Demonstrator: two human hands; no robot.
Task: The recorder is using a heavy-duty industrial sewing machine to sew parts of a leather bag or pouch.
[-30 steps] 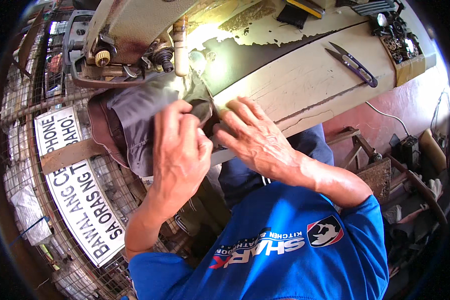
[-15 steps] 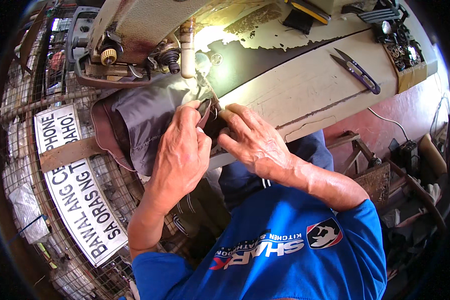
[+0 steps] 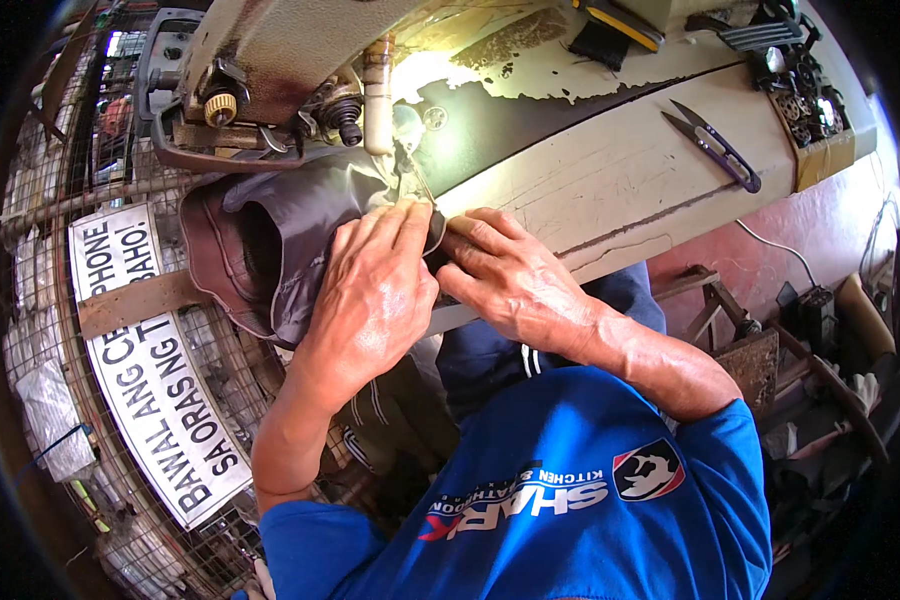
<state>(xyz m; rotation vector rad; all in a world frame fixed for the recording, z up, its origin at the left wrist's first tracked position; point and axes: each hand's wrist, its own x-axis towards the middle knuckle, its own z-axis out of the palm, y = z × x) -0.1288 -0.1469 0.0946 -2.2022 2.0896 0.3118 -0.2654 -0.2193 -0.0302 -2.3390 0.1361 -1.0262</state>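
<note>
A brown leather-like piece (image 3: pixel 202 240) with a shiny grey lining (image 3: pixel 315 220) lies under the head of a sewing machine (image 3: pixel 280 60), its left end gaping open. My left hand (image 3: pixel 375 285) is closed on the lining near the edge, fingers together and pressing down just in front of the lit needle area. Close beside it, my right hand (image 3: pixel 515 285) pinches the dark edge of the same piece with bent fingers. Both fingertips and the part of the edge between them are partly hidden.
Thread snips (image 3: pixel 712 145) lie on the worn machine table (image 3: pixel 630 165). A yellow-and-black tool (image 3: pixel 620 22) rests at the back, and a box of bobbins and metal parts (image 3: pixel 805 105) stands at the right. Wire mesh with a white sign (image 3: pixel 160 370) borders the left.
My left hand has flattened and its fingers have reached forward over the lining. The left end of the piece has opened wider. My right hand has barely moved.
</note>
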